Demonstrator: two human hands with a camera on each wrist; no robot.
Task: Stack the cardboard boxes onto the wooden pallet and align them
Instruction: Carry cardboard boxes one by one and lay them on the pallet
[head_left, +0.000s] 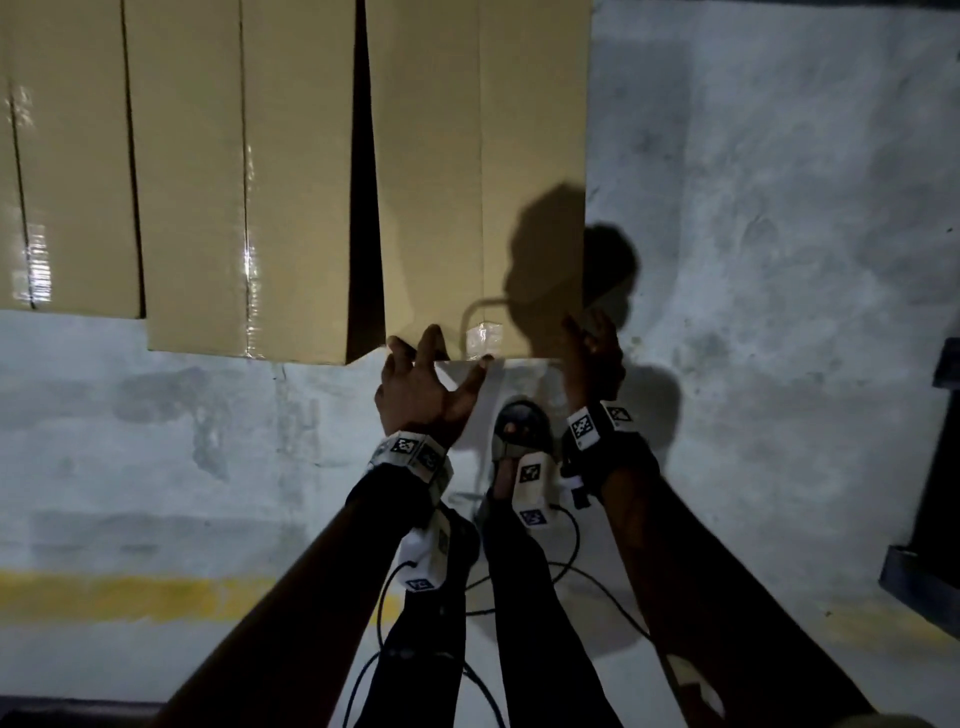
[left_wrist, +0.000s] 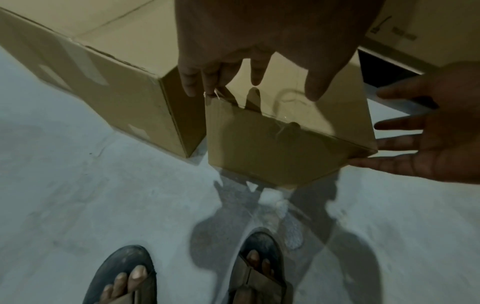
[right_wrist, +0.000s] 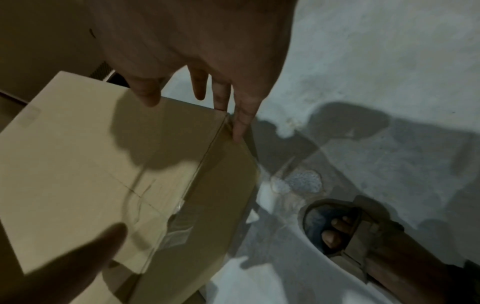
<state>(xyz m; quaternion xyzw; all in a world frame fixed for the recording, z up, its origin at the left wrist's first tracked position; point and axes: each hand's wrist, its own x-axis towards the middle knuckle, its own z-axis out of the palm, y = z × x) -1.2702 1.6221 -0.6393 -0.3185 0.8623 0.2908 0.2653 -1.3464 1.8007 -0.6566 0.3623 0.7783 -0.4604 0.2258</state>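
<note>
Reaching for a taped cardboard box (head_left: 483, 171), both hands (head_left: 423, 384) spread, gripping nothing; print unreadable.

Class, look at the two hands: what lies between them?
The near end of the rightmost box lies between the left hand and the right hand, clearest in the left wrist view.

Far box (head_left: 483, 156) end cut off

Matt brown cardboard box (head_left: 483, 171), glossy clear tape (head_left: 483, 338), rough, seemingly concrete floor (head_left: 779, 260)
</note>
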